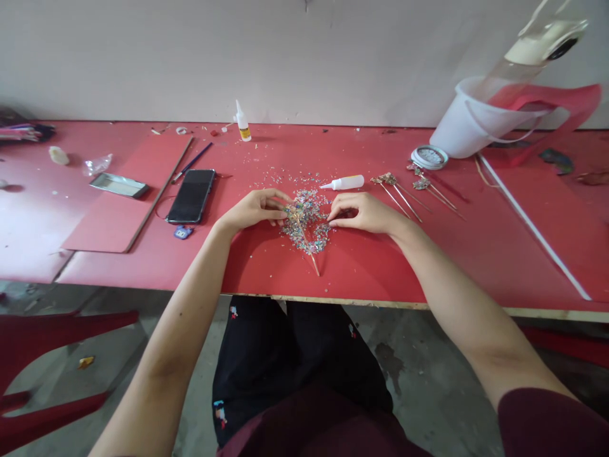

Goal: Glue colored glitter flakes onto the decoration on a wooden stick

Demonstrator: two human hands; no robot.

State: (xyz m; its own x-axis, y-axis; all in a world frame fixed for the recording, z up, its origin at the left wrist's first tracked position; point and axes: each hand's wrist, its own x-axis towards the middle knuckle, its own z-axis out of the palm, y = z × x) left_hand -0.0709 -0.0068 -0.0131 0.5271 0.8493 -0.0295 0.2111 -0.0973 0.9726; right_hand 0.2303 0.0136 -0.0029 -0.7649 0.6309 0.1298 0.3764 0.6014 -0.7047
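Note:
A pile of small multicoloured bits (316, 244) lies on the red table between my hands. My left hand (266, 208) pinches the ornamented top of a gold hairpin (309, 249), whose prongs point down toward the table's front edge over the pile. At the pile's right side, my right hand (356, 212) has its thumb and forefinger brought together; whatever is between them is too small to make out. Just behind that hand a white glue bottle (347, 183) lies on its side. To the right lie several gold hairpins with decorated heads (387, 179).
A second glue bottle (243, 124) stands near the wall. On the left are a phone (191, 195), a metal tin (118, 185), a pencil (193, 162) and a long strip (159, 193). A white bucket (469, 120) holding a bottle stands at the back right, beside a round container (429, 157).

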